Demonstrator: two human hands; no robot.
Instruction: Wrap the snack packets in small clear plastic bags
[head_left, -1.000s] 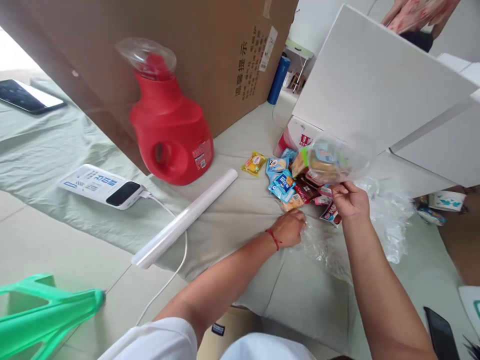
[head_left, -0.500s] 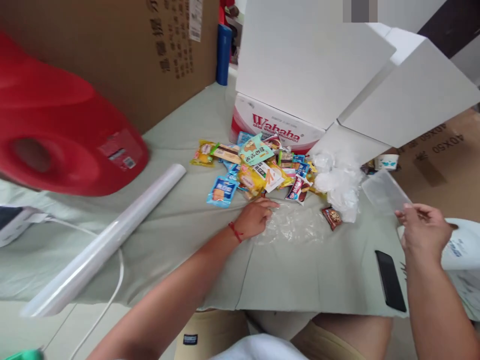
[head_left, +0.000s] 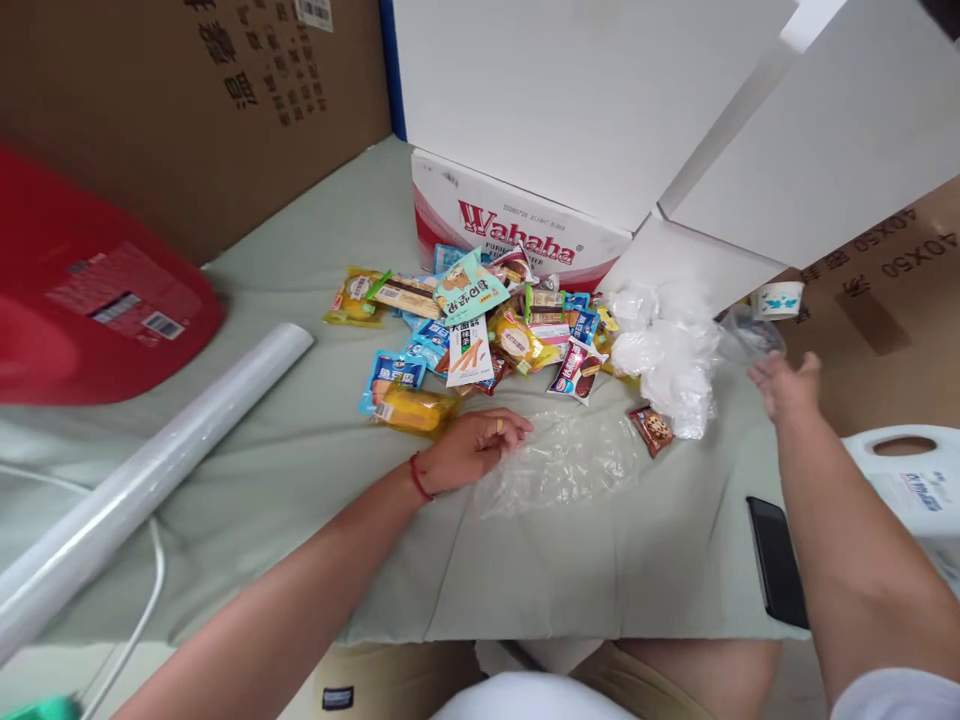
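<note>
My left hand (head_left: 480, 445) is at the left edge of a clear plastic bag (head_left: 570, 465), its curled fingers closed on the film; the thumb is mostly hidden. Just beyond my knuckles lies a yellow snack packet (head_left: 412, 410). A heap of wrapped snacks fills the table behind, with a white packet (head_left: 469, 352) and a pale green packet (head_left: 470, 287) on top. To the right, my right hand (head_left: 787, 385) reaches out with fingers apart and nothing in them. Just past its fingertips sits a clear plastic piece (head_left: 750, 335), its shape blurred.
Crumpled clear bags (head_left: 664, 355) lie beside a small brown cookie packet (head_left: 651, 430). A white carton (head_left: 517, 215) stands behind the heap. A paper cup (head_left: 778, 300), black phone (head_left: 778, 560) and white jug (head_left: 911, 480) are at right; a plastic roll (head_left: 165, 460) and red jug (head_left: 105, 290) at left.
My right hand has moved forward and let go of the clear plastic piece, which now lies near the cup. A yellow packet lies nearer my left hand. The view has shifted right.
</note>
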